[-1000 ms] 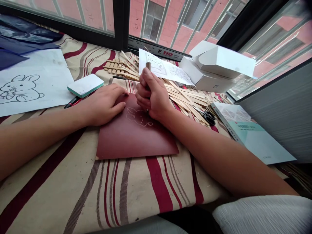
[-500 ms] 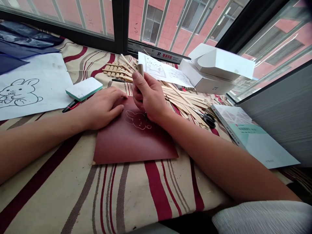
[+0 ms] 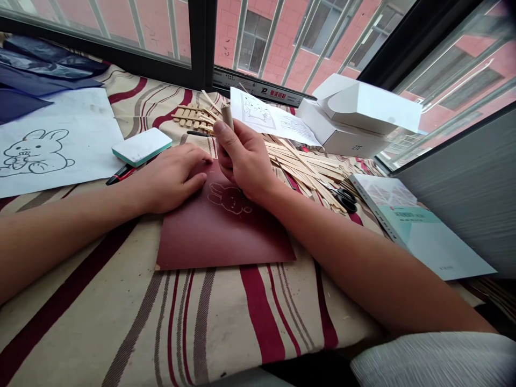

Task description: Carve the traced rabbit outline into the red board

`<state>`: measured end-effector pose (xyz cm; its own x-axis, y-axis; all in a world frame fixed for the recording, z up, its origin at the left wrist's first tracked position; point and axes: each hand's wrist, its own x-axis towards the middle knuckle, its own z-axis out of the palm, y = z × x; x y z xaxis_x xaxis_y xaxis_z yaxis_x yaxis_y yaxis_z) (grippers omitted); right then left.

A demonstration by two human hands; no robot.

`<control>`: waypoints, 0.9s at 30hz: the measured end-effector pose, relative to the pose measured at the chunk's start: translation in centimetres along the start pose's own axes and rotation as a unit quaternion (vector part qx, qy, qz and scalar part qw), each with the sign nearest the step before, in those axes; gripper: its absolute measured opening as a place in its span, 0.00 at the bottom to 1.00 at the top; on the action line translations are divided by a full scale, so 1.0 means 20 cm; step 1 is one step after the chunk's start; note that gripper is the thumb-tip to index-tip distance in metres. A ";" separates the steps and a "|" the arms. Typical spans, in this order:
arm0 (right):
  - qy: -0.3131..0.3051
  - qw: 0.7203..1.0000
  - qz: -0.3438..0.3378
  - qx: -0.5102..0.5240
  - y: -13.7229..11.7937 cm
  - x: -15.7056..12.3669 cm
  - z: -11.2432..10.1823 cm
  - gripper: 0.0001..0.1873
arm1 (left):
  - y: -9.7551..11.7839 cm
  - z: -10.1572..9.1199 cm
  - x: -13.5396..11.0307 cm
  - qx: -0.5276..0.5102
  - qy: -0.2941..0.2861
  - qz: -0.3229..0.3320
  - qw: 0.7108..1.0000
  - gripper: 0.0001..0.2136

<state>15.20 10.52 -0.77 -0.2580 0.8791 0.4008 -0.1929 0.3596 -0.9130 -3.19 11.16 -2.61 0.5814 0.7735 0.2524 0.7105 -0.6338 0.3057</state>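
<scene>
A reddish-brown board [image 3: 226, 242] lies on the striped cloth, with a pale rabbit outline [image 3: 229, 199] cut into its surface. My left hand [image 3: 177, 174] rests flat on its upper left part, fingers stretched and holding nothing. Over the board's upper right, my right hand [image 3: 248, 158] is wrapped round a wood-handled carving tool [image 3: 228, 115]. The handle's butt sticks up above my thumb; the blade is hidden behind the hand. At the left lies a white sheet [image 3: 92, 161] with a black rabbit drawing [image 3: 38, 152].
Behind my hands lie thin wooden strips [image 3: 310, 166], black-handled scissors [image 3: 345, 200] and a drawn-on paper [image 3: 274, 118]. A white box [image 3: 355, 129] stands by the window. A book [image 3: 419, 226] is at the right. Beside my left hand are a white-and-teal block [image 3: 141, 146] and a marker [image 3: 121, 174].
The handle's top has tipped to the left in my right hand. The dark tip seen below that hand is now hidden. My left hand stays on the board.
</scene>
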 end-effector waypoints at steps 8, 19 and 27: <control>-0.125 0.989 -0.066 -0.037 -0.01 -0.01 0.00 0.19 | 0.02 0.00 0.01 0.011 -0.002 0.007 1.000 0.22; -0.153 0.988 0.000 -0.015 -0.04 -0.03 0.01 0.21 | 0.06 -0.03 0.01 -0.003 -0.014 0.009 1.000 0.22; 0.048 0.991 0.018 -0.121 0.04 0.03 0.03 0.24 | 0.02 -0.01 0.00 0.001 -0.013 -0.019 1.000 0.24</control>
<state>14.27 11.18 -1.19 -0.1674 0.9144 0.3685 0.0515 0.3814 -0.9230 -2.97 11.00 -2.38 0.5636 0.7970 0.2171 0.7336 -0.6038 0.3120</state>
